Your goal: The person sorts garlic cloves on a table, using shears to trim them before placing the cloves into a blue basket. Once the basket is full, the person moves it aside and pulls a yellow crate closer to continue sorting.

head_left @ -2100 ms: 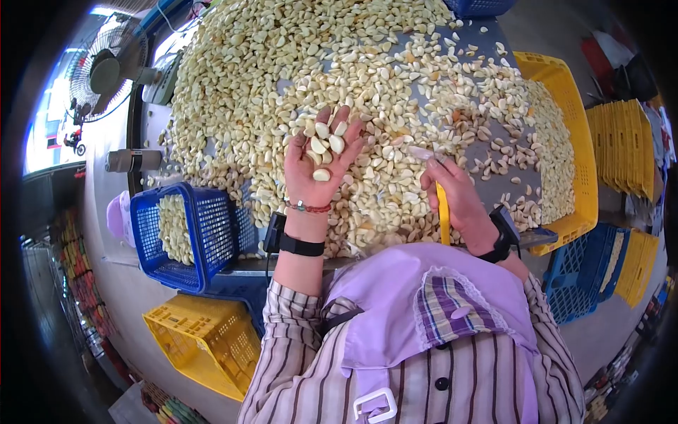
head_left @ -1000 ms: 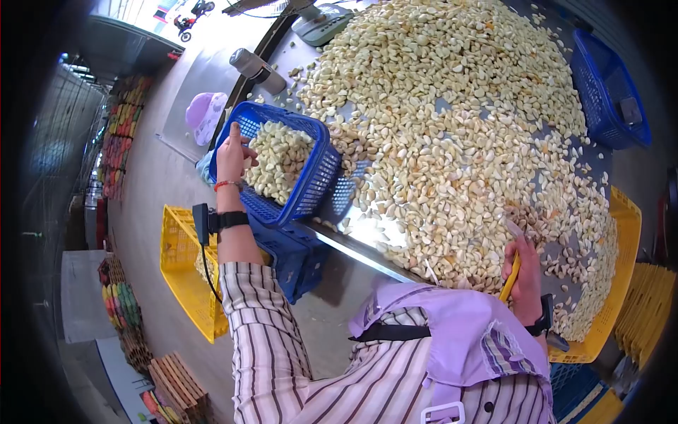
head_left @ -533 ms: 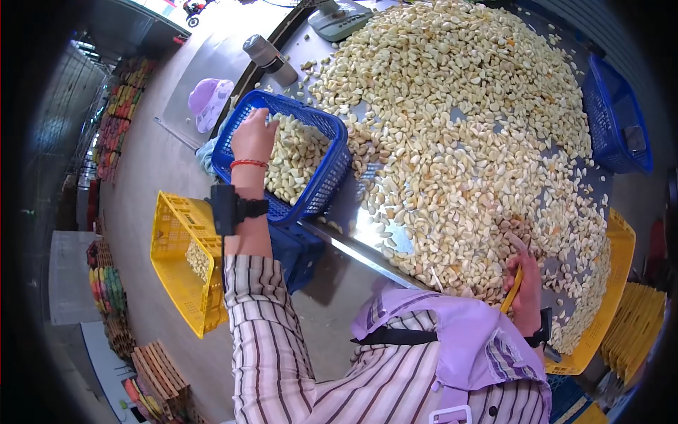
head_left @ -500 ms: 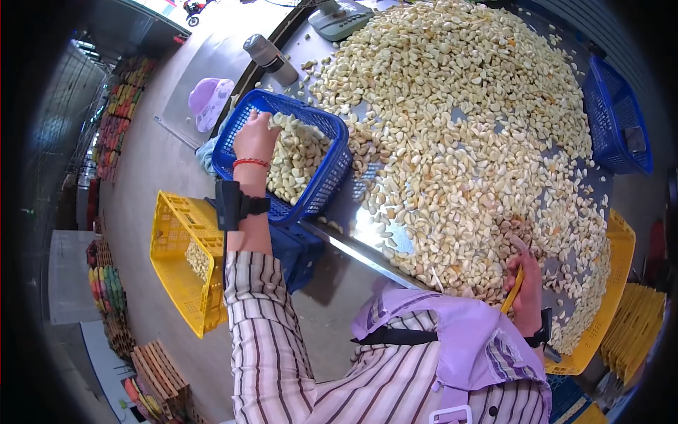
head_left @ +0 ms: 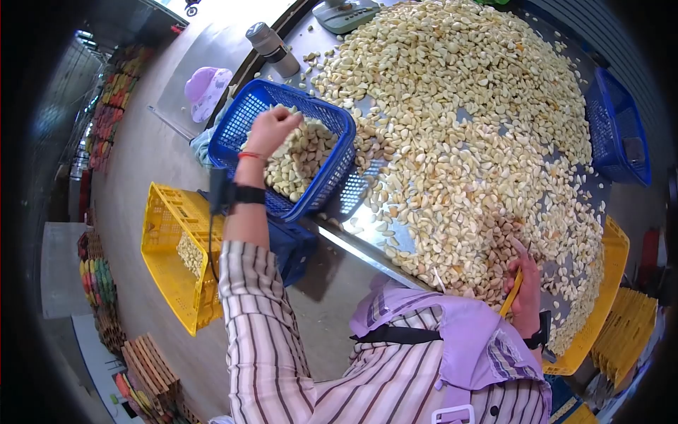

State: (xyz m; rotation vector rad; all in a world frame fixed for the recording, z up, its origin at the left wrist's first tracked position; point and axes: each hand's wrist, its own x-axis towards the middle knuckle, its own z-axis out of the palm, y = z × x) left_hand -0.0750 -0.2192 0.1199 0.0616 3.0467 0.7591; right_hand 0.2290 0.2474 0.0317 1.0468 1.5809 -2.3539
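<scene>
My left hand (head_left: 272, 131) is over the blue basket (head_left: 337, 173), its fingers curled together with pale pieces showing at their far edge. Inside the basket lies a heap of cream-coloured pieces that look like peeled garlic cloves (head_left: 304, 159). My right hand (head_left: 525, 286) rests at the near edge of the large spread of cloves (head_left: 452, 184) on the metal table. Its fingers are closed around a thin yellow-handled tool (head_left: 514, 291), probably a knife; the blade is hard to make out. Darker cloves (head_left: 503, 247) lie just beyond this hand.
A lidded cup (head_left: 272, 49) and a green-grey scale (head_left: 346, 15) stand at the table's back left. Another blue basket (head_left: 616, 127) is at the right. Yellow crates (head_left: 166, 247) stand left on the floor and at the table's right edge. A lilac hat (head_left: 206, 92) lies beyond the basket.
My left hand has moved right and slightly nearer over the blue basket, from its far left side, fingers still curled. My right hand has stayed in place with the yellow-handled tool.
</scene>
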